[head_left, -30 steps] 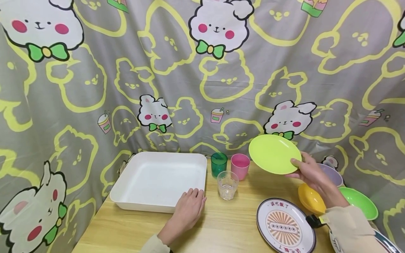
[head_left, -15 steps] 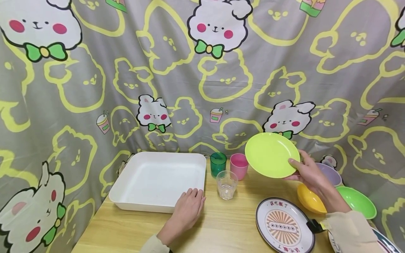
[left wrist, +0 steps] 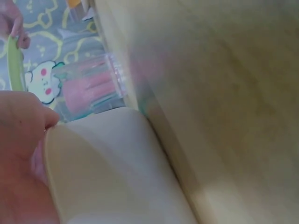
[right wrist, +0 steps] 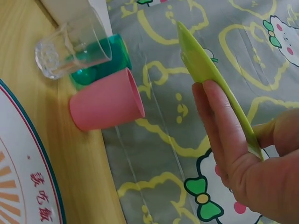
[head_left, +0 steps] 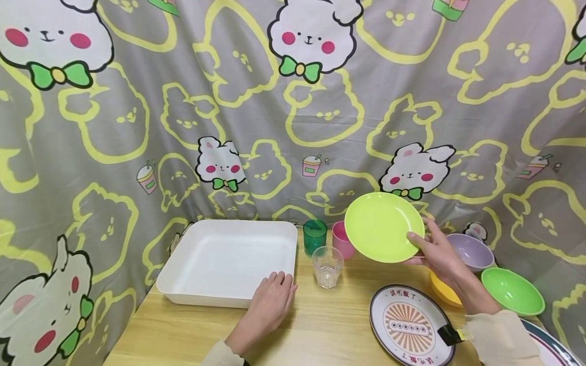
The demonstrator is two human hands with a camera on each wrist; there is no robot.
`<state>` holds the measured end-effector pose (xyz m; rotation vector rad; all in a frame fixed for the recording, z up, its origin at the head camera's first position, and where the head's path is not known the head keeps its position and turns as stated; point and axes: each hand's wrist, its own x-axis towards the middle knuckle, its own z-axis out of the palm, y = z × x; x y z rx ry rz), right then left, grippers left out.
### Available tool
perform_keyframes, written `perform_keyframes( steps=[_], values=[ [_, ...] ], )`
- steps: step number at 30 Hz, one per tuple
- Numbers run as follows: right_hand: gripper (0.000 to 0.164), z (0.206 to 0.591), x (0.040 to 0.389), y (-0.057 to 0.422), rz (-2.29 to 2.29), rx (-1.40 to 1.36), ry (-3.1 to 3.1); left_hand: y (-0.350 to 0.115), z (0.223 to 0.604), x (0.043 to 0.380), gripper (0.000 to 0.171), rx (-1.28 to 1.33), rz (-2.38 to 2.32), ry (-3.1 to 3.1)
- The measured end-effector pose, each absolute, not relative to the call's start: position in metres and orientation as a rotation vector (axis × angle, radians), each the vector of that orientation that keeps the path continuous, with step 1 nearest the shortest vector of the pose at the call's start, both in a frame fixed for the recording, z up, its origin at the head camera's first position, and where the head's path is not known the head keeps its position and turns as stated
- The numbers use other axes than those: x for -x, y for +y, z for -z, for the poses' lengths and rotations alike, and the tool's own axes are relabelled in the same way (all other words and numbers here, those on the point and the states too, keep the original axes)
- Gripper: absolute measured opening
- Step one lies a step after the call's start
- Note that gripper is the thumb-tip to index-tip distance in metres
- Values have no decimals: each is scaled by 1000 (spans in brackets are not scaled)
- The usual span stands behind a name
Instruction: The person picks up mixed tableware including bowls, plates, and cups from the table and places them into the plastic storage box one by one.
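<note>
A yellow-green plate (head_left: pixel 384 227) is held up at an angle by my right hand (head_left: pixel 437 249), thumb on its upper face and fingers beneath. In the right wrist view the plate (right wrist: pixel 212 77) appears edge-on, pinched at one side. My left hand (head_left: pixel 273 300) grips the rim of a white rectangular tray (head_left: pixel 206 299) at its near right corner, fingers bent over into it. Behind the lifted plate stands a pink cup (head_left: pixel 341 243), partly hidden. Beside it are a green cup (head_left: pixel 315 238) and a clear glass (head_left: pixel 327 267).
A printed white plate (head_left: pixel 412 325) lies at the front right of the wooden table (head_left: pixel 320 325). Bowls in purple (head_left: pixel 471 251), orange (head_left: pixel 444 290) and green (head_left: pixel 513 291) sit farther right, partly behind my forearm. A patterned curtain (head_left: pixel 256 101) encloses the back.
My right hand has carried the yellow-green plate leftward, so that it now overlaps the pink cup, and tipped its face more toward me. The left hand stays on the tray rim.
</note>
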<state>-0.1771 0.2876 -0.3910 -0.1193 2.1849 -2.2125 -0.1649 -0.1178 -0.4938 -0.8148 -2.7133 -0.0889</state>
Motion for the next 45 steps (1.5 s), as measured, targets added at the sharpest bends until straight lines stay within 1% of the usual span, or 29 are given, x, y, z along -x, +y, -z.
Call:
perform_keyframes(
  steps=[5,8,14,19,24,30,37,42,45],
  values=[
    [39,393,176,278,2280,122,2147,-120,489,165,23,822,161,-2705],
    [38,394,175,274,2294,95,2133,-120,487,166,24,830,156,-2693],
    [40,397,176,267,2290,64,2130,-119,481,171,25,814,179,-2677],
    [46,401,177,258,2319,69,2089,-117,475,175,22,783,308,-2629],
    [48,404,180,247,2332,74,2046,-113,466,179,20,741,464,-2583],
    [56,402,184,238,2299,55,2076,-107,449,182,34,689,821,-2648],
    [54,402,184,232,2335,62,2025,-95,432,195,47,791,1247,-2577],
    [54,405,183,228,2341,55,1998,-82,424,203,61,791,1460,-2533],
    [54,406,182,225,2332,61,1993,-73,421,209,64,807,1579,-2495]
  ],
)
